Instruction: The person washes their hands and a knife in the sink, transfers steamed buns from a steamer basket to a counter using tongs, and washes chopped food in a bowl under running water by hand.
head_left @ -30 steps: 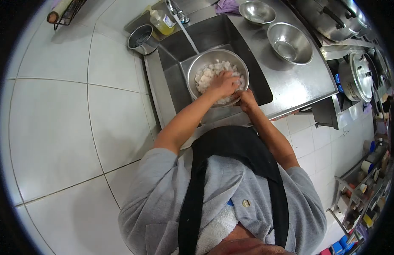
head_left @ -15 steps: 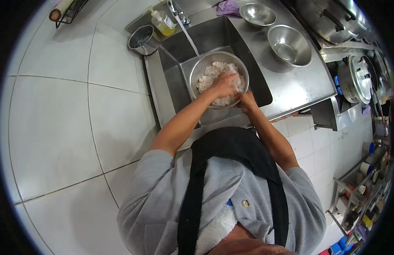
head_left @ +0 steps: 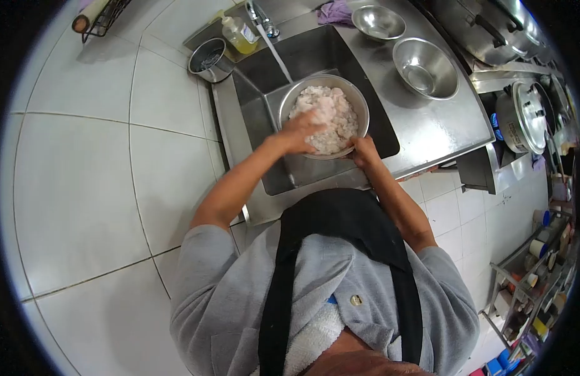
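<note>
A metal bowl (head_left: 363,106) is held over the sink (head_left: 255,106), full of pale pinkish-white food pieces (head_left: 334,119) whose kind I cannot make out. At the bowl's lower left, my left hand (head_left: 297,133) is open, fingers apart and slightly blurred, over the edge of the pieces. My right hand (head_left: 364,151) is closed on the bowl's rim at the lower right, with part of its fingers hidden beneath. Water runs from the faucet (head_left: 262,22) in a stream (head_left: 279,61) that ends by the bowl's upper left edge.
Two more metal bowls (head_left: 426,69) (head_left: 379,23) rest on the steel counter (head_left: 421,131) to the right. A metal container (head_left: 212,61) and a bottle of yellow liquid (head_left: 240,34) stand at the sink's left corner. A purple cloth (head_left: 336,12) lies behind; a lidded pot (head_left: 528,119) stands farther right.
My left hand has moved left and down from the middle of the food pieces to the bowl's left side. The pieces are heaped differently. My right hand still grips the rim.
</note>
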Motion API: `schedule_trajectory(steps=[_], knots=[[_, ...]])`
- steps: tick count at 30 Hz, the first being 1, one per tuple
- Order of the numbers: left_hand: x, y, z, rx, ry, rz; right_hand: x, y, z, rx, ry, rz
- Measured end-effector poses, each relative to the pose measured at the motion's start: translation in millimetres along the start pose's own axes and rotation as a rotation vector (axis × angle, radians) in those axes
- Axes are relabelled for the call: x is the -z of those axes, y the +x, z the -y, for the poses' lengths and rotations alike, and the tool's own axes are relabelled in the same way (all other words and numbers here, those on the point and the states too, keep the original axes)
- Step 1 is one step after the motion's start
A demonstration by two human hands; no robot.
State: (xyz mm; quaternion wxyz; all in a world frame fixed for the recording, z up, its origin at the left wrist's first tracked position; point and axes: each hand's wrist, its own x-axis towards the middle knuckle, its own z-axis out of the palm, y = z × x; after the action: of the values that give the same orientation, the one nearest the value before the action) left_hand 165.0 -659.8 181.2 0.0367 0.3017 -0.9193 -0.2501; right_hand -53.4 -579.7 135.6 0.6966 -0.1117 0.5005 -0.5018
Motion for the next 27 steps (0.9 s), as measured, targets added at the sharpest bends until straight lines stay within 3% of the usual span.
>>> schedule_trajectory(steps=[1, 4, 5, 8, 9, 12, 15, 18, 20, 21, 24, 25, 27], knots=[[8, 1, -50, 0.204, 0.272, 0.066, 0, 0, 0, -0.008, -0.03, 0.008], [-39, 27, -27, 0.299, 0.253, -0.083, -7, -3, -2, 0.06, -0.089, 0.022], [-57, 34, -10, 0.278, 0.294, -0.268, -7, -6, -1, 0.099, -0.108, 0.019], [-10, 67, -19, 0.542, -0.139, 0.044, -1, -8, 9, -0.03, -0.126, 0.028], [17, 70, -17, 0.401, -0.305, 0.265, -2, -10, 15, -0.034, -0.092, 0.041], [113, 39, -66, 0.585, -0.636, 0.211, 0, -25, 29, -0.052, -0.043, 0.044], [75, 13, 17, 0.55, -0.291, -0.59, 0, -36, 46, -0.064, -0.06, 0.026], [35, -6, 22, 0.722, -1.268, -0.564, 1, -36, 49, -0.027, -0.057, 0.049], [10, -7, 10, 0.614, -1.644, -0.685, 0, -29, 55, -0.012, -0.133, 0.076], [16, -9, 1, 0.733, -1.392, -0.805, -5, -32, 57, 0.04, -0.152, 0.082], [60, -13, -11, 0.696, -1.245, -0.93, -19, -49, 78, 0.214, -0.205, 0.073], [99, -19, -52, 0.492, -1.308, -1.02, -36, -66, 95, 0.318, -0.179, 0.07], [141, -32, -88, 0.33, -1.138, -1.144, -60, -97, 121, 0.416, -0.206, 0.086]])
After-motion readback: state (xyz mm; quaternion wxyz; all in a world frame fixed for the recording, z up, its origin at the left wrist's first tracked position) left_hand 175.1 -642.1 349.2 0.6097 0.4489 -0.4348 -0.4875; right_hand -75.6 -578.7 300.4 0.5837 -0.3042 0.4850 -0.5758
